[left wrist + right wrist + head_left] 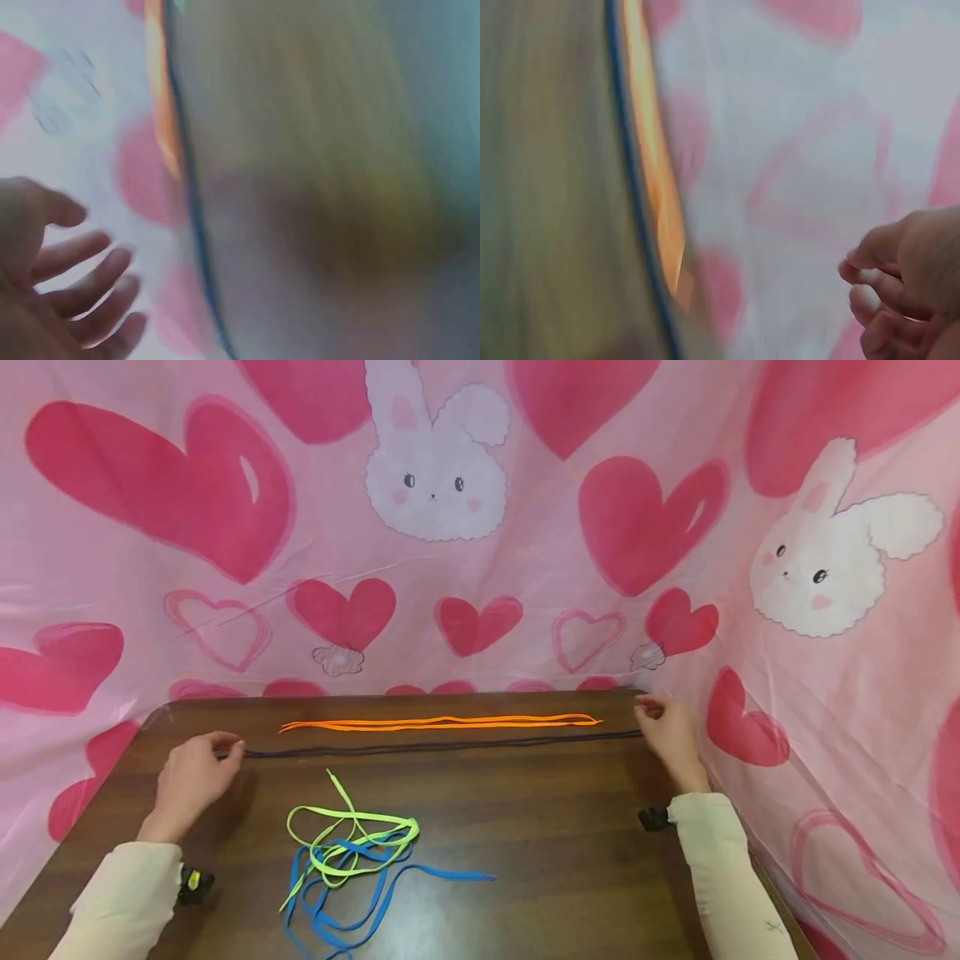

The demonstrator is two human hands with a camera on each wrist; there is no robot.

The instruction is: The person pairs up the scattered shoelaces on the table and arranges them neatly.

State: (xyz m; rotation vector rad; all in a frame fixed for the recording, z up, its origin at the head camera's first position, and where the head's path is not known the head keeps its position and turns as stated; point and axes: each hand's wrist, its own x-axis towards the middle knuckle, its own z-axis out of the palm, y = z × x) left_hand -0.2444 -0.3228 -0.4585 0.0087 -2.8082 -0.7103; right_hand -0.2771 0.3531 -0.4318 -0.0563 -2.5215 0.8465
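A dark navy shoelace (450, 745) lies stretched across the table in two nearly straight strands. My left hand (197, 774) hovers at its left end; in the left wrist view the fingers (97, 292) are loosely spread, apart from the lace (193, 195). At the right end is my right hand (670, 735), thumb and fingers (881, 292) loosely bent, with no lace between them in the right wrist view. Just behind the navy lace, an orange shoelace (450, 722) is laid out parallel to it, doubled.
A yellow-green shoelace (360, 817) and a blue shoelace (378, 902) lie tangled together nearer the front of the brown table (562, 843). Pink cloth (525, 560) with hearts and rabbits hangs behind and to the right. Dark wrist cameras (197, 887) sit at both sleeves.
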